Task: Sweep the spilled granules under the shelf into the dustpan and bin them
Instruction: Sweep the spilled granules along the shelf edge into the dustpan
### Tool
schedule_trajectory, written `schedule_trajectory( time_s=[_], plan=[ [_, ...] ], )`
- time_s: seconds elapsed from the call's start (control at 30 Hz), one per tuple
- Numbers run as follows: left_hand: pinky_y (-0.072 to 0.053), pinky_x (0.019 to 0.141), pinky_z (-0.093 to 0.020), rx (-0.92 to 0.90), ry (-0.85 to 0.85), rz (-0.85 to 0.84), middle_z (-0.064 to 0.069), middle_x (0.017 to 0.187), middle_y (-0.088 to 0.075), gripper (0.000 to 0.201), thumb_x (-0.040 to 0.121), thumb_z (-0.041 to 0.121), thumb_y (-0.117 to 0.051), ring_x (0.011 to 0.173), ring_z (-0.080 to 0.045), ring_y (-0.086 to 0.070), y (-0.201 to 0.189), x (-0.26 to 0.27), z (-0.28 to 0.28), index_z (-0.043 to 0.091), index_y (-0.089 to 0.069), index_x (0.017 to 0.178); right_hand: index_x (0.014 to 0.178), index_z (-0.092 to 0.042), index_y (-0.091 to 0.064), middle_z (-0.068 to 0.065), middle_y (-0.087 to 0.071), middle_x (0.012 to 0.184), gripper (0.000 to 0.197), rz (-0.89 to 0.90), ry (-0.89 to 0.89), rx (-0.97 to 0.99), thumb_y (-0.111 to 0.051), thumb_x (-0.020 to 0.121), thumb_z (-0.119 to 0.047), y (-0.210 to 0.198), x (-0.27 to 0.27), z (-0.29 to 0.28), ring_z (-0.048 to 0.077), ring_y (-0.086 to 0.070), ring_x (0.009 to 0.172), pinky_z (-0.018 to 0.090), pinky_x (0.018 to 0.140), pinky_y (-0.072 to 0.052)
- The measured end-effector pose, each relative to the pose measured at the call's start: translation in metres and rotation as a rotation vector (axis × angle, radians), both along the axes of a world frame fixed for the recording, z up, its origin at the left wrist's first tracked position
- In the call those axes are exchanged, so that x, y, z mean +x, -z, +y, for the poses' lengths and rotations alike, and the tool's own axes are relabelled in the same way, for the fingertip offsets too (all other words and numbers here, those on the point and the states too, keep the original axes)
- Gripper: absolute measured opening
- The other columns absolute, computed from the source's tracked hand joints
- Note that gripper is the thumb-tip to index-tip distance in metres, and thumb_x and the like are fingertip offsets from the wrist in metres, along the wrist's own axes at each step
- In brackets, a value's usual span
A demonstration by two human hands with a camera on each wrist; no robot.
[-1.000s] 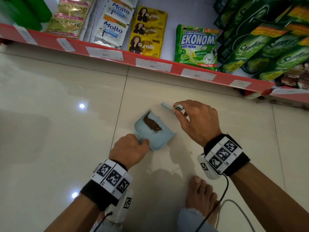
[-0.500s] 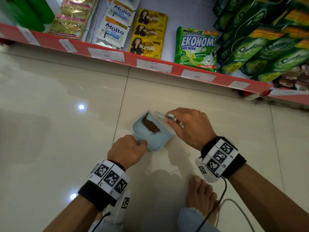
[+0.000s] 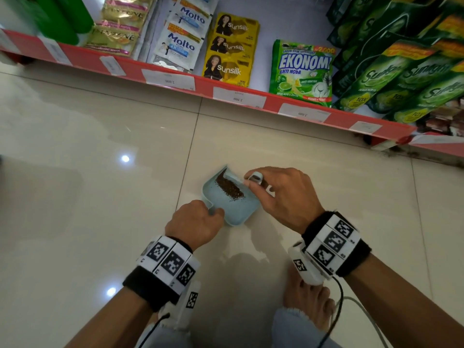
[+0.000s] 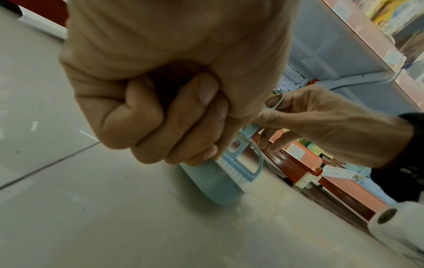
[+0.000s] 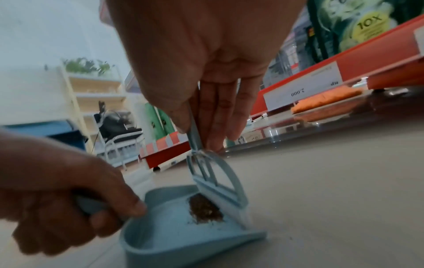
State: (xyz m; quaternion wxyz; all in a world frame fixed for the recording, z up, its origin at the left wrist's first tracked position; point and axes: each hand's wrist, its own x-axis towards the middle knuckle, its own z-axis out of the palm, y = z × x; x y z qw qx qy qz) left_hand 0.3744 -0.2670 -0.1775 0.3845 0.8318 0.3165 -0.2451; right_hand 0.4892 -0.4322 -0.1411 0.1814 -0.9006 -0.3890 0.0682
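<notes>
A small pale-blue dustpan [image 3: 241, 212] [image 5: 174, 241] [image 4: 213, 185] lies on the glossy floor tile in front of the red shelf. A heap of brown granules [image 3: 229, 187] [image 5: 204, 210] sits inside it near its open lip. My left hand [image 3: 194, 223] [image 4: 160, 108] [image 5: 57, 190] grips the dustpan's handle. My right hand [image 3: 281, 194] [image 5: 206, 81] [image 4: 332, 123] pinches the handle of a matching small brush [image 5: 218, 183] [image 3: 236, 177] [image 4: 243, 163], whose bristle edge rests in the pan against the granules.
The red bottom shelf edge [image 3: 238, 96] with price labels runs across the back, stocked with Sunsilk [image 3: 229, 50], Molto and green Ekonomi [image 3: 302, 71] packs. My bare foot [image 3: 308, 300] and a cable lie close behind the right wrist. Cream floor tiles spread to the left.
The brush has swept from the floor beside the pan's lip into the pan, pushing the granules inward. Both hands and the dustpan have drifted slightly nearer to me.
</notes>
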Motion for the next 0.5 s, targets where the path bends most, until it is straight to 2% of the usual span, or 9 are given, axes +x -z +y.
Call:
schedule_trajectory(
  time_s=[0.07, 0.17, 0.23, 0.3, 0.4, 0.5],
  plan=[
    [-0.052, 0.082, -0.042, -0.005, -0.002, -0.004, -0.029, 0.102, -0.068, 0.060, 0.094, 0.047, -0.052, 0.098, -0.043, -0.065, 0.000, -0.001, 0.000, -0.012, -0.062, 0.097, 0.098, -0.029, -0.069, -0.011, -0.072, 0.088, 0.022, -0.089, 0.048, 0.083, -0.053, 0.099, -0.043, -0.002, 0.001, 0.001, 0.014, -0.063, 0.067, 0.031, 0.057, -0.051],
    [-0.052, 0.080, -0.041, -0.010, -0.004, -0.016, -0.029, 0.101, -0.068, 0.054, 0.094, 0.045, -0.053, 0.096, -0.043, -0.065, 0.000, -0.003, 0.000, -0.008, -0.061, 0.087, 0.099, -0.028, -0.069, -0.009, -0.071, 0.087, 0.020, -0.193, 0.108, 0.015, -0.052, 0.099, -0.040, -0.005, 0.009, 0.000, 0.018, -0.064, 0.070, 0.033, 0.056, -0.050],
    [-0.052, 0.081, -0.042, -0.008, -0.002, -0.013, -0.029, 0.101, -0.068, 0.057, 0.094, 0.046, -0.053, 0.096, -0.043, -0.065, 0.000, -0.004, 0.000, -0.011, -0.061, 0.093, 0.099, -0.027, -0.068, -0.007, -0.069, 0.087, 0.024, -0.175, 0.104, -0.082, -0.048, 0.100, -0.040, -0.004, 0.010, 0.000, 0.021, -0.064, 0.074, 0.034, 0.059, -0.051],
    [-0.052, 0.081, -0.042, -0.008, 0.000, -0.013, -0.029, 0.102, -0.068, 0.059, 0.094, 0.046, -0.053, 0.097, -0.043, -0.065, 0.000, -0.004, 0.001, -0.013, -0.061, 0.097, 0.099, -0.025, -0.068, -0.006, -0.070, 0.090, 0.026, -0.084, 0.038, -0.111, -0.047, 0.100, -0.039, 0.000, 0.006, 0.000, 0.021, -0.065, 0.076, 0.035, 0.064, -0.053],
    [-0.052, 0.085, -0.043, -0.007, 0.002, -0.004, -0.030, 0.105, -0.067, 0.061, 0.095, 0.047, -0.051, 0.100, -0.044, -0.064, 0.001, -0.004, 0.001, -0.013, -0.061, 0.101, 0.097, -0.023, -0.068, -0.006, -0.070, 0.087, 0.025, 0.051, 0.002, 0.022, -0.050, 0.100, -0.039, 0.002, -0.003, -0.001, 0.016, -0.064, 0.071, 0.037, 0.064, -0.054],
    [-0.052, 0.086, -0.044, -0.011, -0.003, -0.004, -0.031, 0.107, -0.066, 0.062, 0.095, 0.046, -0.052, 0.102, -0.045, -0.064, 0.001, -0.005, 0.001, -0.014, -0.060, 0.103, 0.100, -0.024, -0.070, -0.007, -0.073, 0.091, 0.021, -0.019, 0.068, 0.143, -0.054, 0.099, -0.038, 0.000, 0.000, -0.001, 0.015, -0.065, 0.071, 0.038, 0.062, -0.056]
  ],
)
